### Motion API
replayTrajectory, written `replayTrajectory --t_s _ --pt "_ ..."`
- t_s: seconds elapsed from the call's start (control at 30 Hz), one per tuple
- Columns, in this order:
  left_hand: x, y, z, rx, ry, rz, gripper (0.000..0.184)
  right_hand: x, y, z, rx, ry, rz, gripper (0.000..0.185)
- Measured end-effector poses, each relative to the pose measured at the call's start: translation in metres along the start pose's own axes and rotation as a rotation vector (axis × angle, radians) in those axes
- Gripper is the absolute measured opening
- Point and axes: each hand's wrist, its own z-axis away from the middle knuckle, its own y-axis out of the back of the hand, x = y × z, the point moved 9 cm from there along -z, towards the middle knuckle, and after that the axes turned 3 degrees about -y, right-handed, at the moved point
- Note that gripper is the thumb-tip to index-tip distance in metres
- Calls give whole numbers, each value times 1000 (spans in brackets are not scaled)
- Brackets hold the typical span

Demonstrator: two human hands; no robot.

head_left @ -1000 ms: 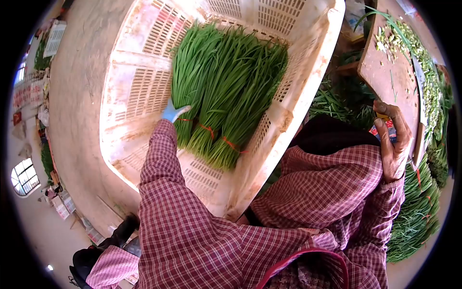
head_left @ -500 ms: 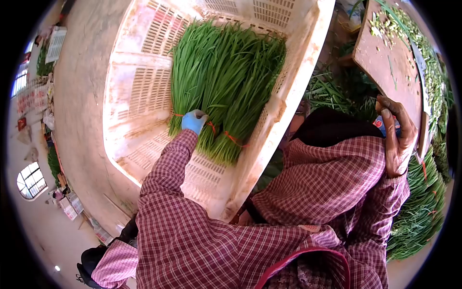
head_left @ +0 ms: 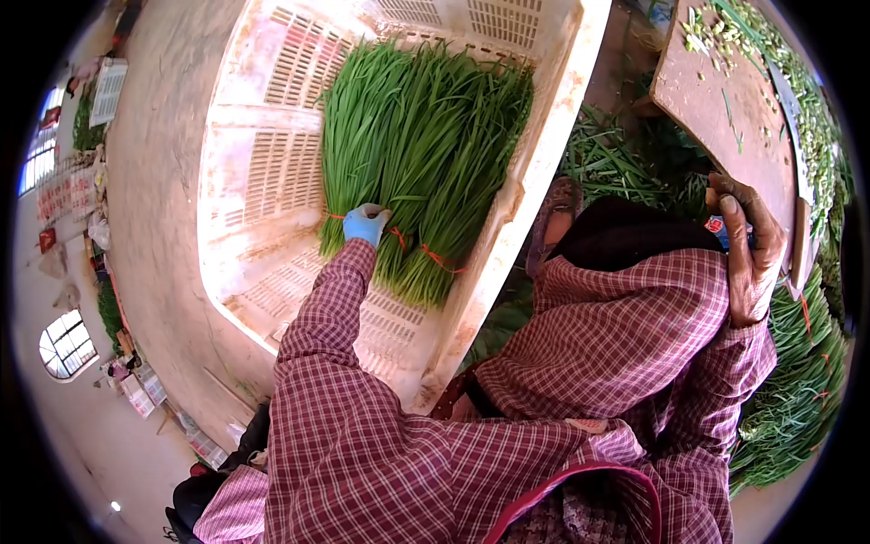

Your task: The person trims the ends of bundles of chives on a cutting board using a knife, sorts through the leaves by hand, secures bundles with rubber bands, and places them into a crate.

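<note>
Three bundles of long green stalks (head_left: 426, 154), tied with red bands, lie side by side in a white plastic crate (head_left: 263, 172). My left hand (head_left: 366, 223), in a light blue glove, rests on the tied end of the leftmost bundle, its fingers closed at the band; whether they grip the band or the stalks is hidden. My right hand (head_left: 749, 252) is bare and raised over the right knee beside the board, fingers curled with a gap between thumb and forefinger. A small red and blue item shows behind its thumb.
At the upper right a wooden board (head_left: 725, 109) carries cut scraps and a long blade (head_left: 790, 127). More banded green bundles (head_left: 788, 399) lie at the right. Loose leaves (head_left: 607, 163) lie between crate and board. Another person in pink (head_left: 234, 508) is at the lower left.
My left hand has moved right and slightly down from the crate's left side, and its fingers have closed. The crate's right edge and the board have shifted left in view. My right hand stays raised.
</note>
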Motion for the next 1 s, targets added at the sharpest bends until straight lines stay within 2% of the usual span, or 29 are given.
replayTrajectory --t_s 0.13,0.2,0.33,0.4,0.43,0.5,0.53,0.63,0.67,0.7,0.77,0.8,0.9,0.93,0.97,1.0 --pt "11 4 3 23 -1 -14 30 3 -1 -1 -9 -19 -62 23" --pt "14 5 5 -5 61 -50 34 5 -2 0 -11 -25 -73 24" --pt "-9 -6 -15 -2 30 46 32 5 -1 0 -11 -36 -73 24" --pt "-22 -10 -13 -54 231 344 28 4 -2 1 -10 -47 -83 24" --pt "-17 -7 -14 -57 228 344 28 5 -2 1 -11 -54 -90 24" --pt "-11 -5 -16 -82 322 626 26 6 -1 1 -9 -64 -86 24" --pt "1 4 -13 -23 367 671 29 6 0 1 -10 -72 -83 24" --pt "26 24 -20 30 325 746 34 8 -1 2 -7 -66 -95 24" --pt "36 26 -27 -35 276 807 35 9 0 2 -7 -65 -94 24" --pt "59 38 -21 4 252 823 32 10 0 2 -5 -71 -87 24" --pt "74 39 -30 -109 110 987 27 11 0 2 -3 -77 -78 24" --pt "81 42 -25 -111 109 985 27 10 -1 3 -2 -74 -93 24" --pt "196 55 34 -395 -252 1210 17 10 -1 2 5 -92 -125 24" --pt "243 68 67 -431 -421 1134 19 11 -2 1 4 -110 -147 24" --pt "291 74 102 -581 -709 970 22 11 -2 1 1 -107 -146 24" --pt "321 72 143 -751 -862 877 24 13 -2 1 -8 -105 -136 25"
